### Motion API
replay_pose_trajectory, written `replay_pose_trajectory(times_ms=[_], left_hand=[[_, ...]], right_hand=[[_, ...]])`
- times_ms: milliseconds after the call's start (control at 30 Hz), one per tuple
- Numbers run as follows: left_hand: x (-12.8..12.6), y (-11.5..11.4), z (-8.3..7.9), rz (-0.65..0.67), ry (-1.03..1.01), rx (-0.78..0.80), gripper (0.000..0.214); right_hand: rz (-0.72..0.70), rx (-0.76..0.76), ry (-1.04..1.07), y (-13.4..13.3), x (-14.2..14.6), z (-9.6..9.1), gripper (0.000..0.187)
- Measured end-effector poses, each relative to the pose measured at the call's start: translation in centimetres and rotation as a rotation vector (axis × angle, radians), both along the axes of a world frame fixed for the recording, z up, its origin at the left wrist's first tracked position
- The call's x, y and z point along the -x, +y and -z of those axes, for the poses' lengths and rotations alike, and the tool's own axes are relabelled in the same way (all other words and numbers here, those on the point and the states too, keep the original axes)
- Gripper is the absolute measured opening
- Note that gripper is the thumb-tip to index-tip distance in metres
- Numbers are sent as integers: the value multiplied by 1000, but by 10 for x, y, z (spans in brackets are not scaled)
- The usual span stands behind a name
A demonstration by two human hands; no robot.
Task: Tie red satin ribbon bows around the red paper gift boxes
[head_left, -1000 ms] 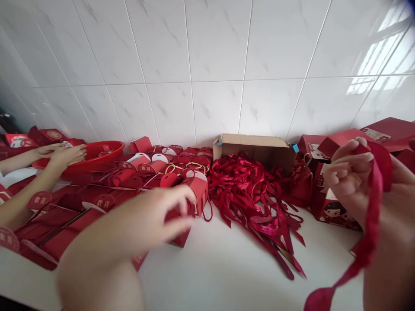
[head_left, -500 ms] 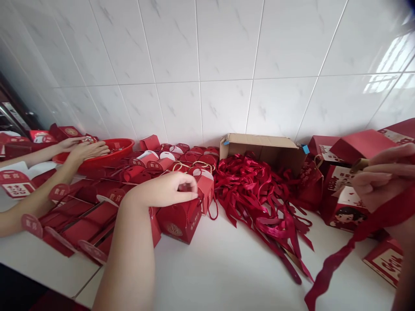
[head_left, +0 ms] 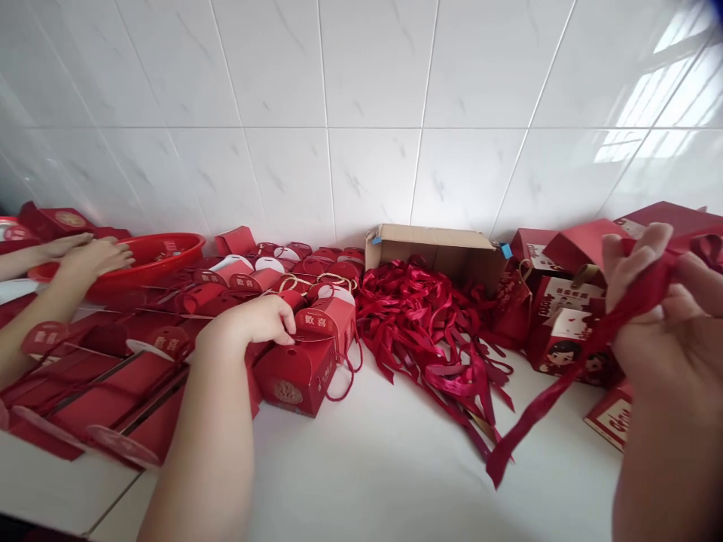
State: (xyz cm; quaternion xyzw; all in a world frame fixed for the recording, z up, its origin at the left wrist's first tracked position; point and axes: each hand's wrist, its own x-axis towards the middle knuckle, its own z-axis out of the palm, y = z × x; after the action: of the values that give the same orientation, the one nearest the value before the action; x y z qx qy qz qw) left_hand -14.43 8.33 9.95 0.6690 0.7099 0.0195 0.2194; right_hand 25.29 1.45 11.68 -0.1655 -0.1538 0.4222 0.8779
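Note:
My left hand [head_left: 269,320] is closed, its fingertips pinching at the top edge of a red gift box [head_left: 302,373] with a round gold emblem on its side. Just behind stands another red gift box [head_left: 333,312] with a twisted red cord [head_left: 350,380] hanging from it. On the right, my right hand [head_left: 660,316] is raised, its fingers curled around a red ribbon [head_left: 559,399]. One end of the ribbon trails down to the left over the white table.
A cardboard carton [head_left: 434,237] lies open, with red ribbons [head_left: 429,316] spilling out. Printed red boxes [head_left: 565,324] are stacked right. Many red boxes [head_left: 113,384] fill the left side. Another person's hands [head_left: 96,256] are over a red basin [head_left: 163,263].
My view has turned slightly right. My left hand has closed at the box's top edge. My right hand has turned, with the ribbon now across its fingers.

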Motion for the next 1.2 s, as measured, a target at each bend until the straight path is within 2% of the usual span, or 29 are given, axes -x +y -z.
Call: replay_pose_trajectory(times_ms=[167,267,367,433,500,567,633,700,733,800,967,1067,1133,1200], left_hand=[[-17,-5,-3,70,28,-45,19],[-43,-10,0,170,100,-129,22],[-83,-12,10,307,75,-277,29],[-110,-15,19,373,12,-328,32],[-132,-20,25,417,-107,-434,30],[-144,-27,27,485,-284,-562,31],[-147,-34,23,606,-457,-549,40],[-143,-40,17,716,-561,-415,32],[-140,-42,13,726,-587,-363,25],[-134,-45,7,679,-622,-320,20],[-135,-46,1,593,-785,-235,28],[-133,-43,-2,500,-863,-234,24],[-125,-41,-6,431,-853,-254,21],[-114,-40,-12,406,-829,-266,21]], right_hand=[[-11,58,-29,10,7,-1,34],[4,112,-224,22,10,9,26],[-106,103,-587,28,13,21,16],[-261,140,-908,26,17,27,12],[-440,210,-1231,21,24,30,17],[-582,235,-1477,15,34,30,21],[-666,194,-1608,8,44,28,23],[-700,138,-1635,3,52,25,28],[-700,125,-1627,0,54,24,29],[-683,121,-1594,-3,56,21,31],[-630,63,-1491,-9,55,19,35],[-481,68,-1432,-7,54,21,31],[-362,86,-1422,-5,48,21,27],[-307,93,-1415,-4,39,20,24]])
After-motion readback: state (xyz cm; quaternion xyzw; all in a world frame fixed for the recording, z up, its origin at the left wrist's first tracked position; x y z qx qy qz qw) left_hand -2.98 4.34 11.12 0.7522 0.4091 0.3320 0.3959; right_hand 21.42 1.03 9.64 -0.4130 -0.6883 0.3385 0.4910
